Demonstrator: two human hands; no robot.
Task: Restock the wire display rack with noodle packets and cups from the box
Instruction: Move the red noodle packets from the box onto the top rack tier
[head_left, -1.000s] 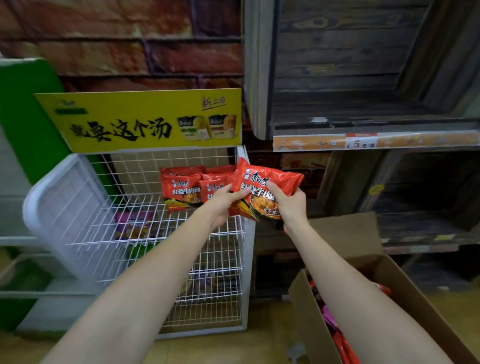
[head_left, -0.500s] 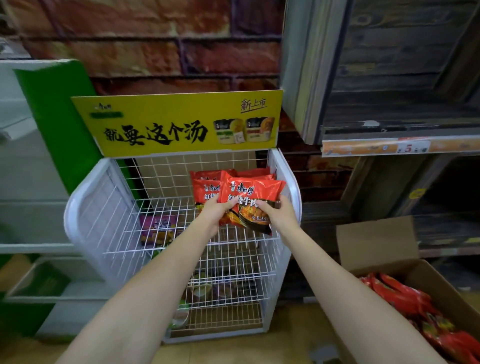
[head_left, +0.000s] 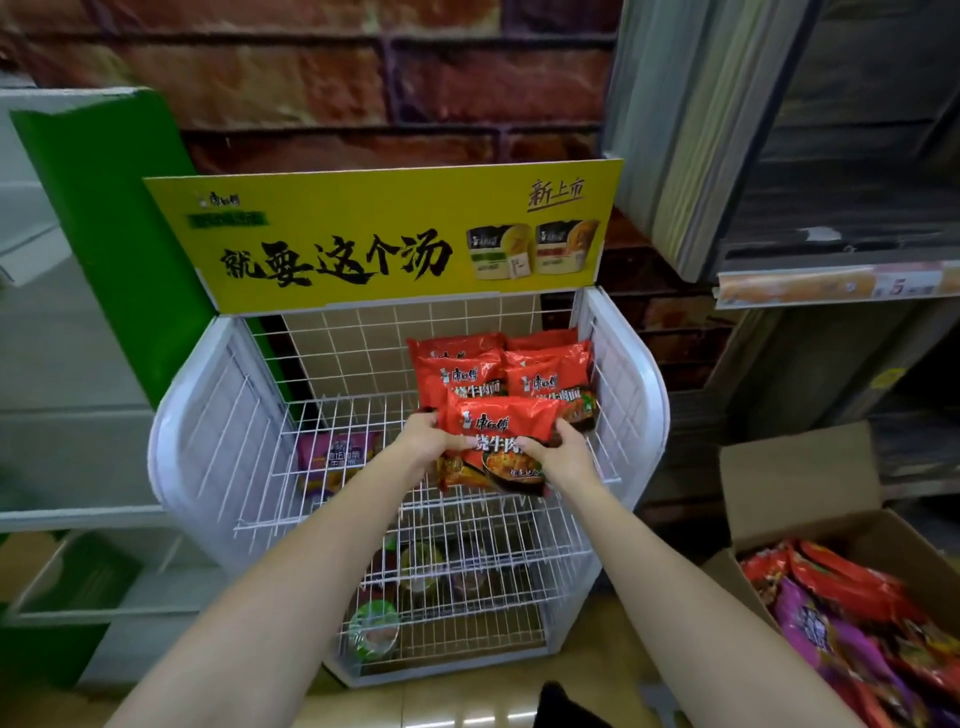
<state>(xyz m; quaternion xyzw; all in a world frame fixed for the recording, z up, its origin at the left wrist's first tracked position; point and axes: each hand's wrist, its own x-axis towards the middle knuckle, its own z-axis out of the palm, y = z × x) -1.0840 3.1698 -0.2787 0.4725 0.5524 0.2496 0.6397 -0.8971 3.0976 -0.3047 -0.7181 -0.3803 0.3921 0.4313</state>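
Purple packet (head_left: 336, 457) on the lower tier at the left of the wire rack (head_left: 208, 447). Left hand (head_left: 428, 441) and right hand (head_left: 563, 457) gripping a red noodle packet (head_left: 501, 434) by its sides, over the rack's top shelf, just in front of the red packets (head_left: 498, 369) stacked there. Cardboard box (head_left: 800, 478) of packets right of the rack.

Brick wall (head_left: 322, 88), green panel (head_left: 114, 234), wooden shelving (head_left: 841, 182)

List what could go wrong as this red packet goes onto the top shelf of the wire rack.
1. Both the left hand and right hand grip the red noodle packet at the front edge of the white wire display rack; released there, it may slide off.
2. Pushed back, it could topple the red packets standing behind.
3. The pinching fingers might crush the noodles.
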